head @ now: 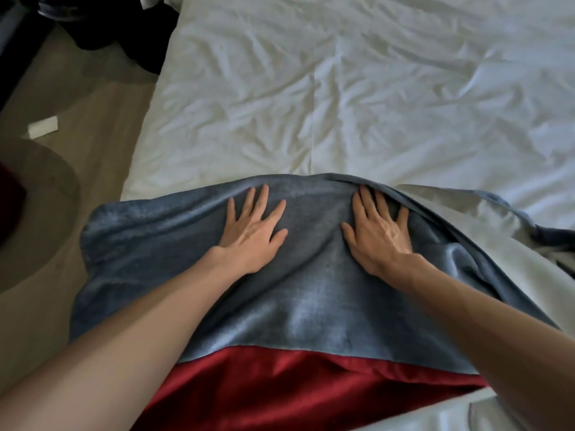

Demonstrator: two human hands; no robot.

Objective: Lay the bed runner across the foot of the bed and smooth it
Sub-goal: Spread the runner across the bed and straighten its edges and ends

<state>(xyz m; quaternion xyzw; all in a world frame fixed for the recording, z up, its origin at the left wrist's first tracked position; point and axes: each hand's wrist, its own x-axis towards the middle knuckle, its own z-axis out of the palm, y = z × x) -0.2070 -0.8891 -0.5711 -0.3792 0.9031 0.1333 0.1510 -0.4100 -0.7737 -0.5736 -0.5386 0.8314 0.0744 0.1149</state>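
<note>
Bed runner (311,290): blue-grey and soft-looking, it lies across the near end of the bed (146,169) under both our hands, its near edge hanging toward us.
Left hand (253,231): flat on the runner, palm down, fingers straight and spread, gripping nothing.
Right hand (379,234): also flat and open on the runner, fingers spread. It is near the left hand but apart from it, and its fingertips reach a raised fold.
Fold (404,197): a ridge of runner cloth bunched along the far edge, running down to the right past our right hand.
Pale underside (466,219): to the right of the fold the runner is turned over, and we see a silvery-grey backing, rumpled toward the right edge.
Left part of the runner: it lies flatter, with shallow waves, and reaches past the bed's left side.
Red cloth (280,387): shiny, just below the runner's near edge and closest to us. We cannot tell what it belongs to.
Sheet (342,88): white and creased, covering the bed beyond the runner.
Floor (93,169): beige, left of the bed.
Paper scrap (43,126): small and white, on the floor, well apart from the bed.
Dark shapes (124,26): in the top left corner, too dim for us to tell.
</note>
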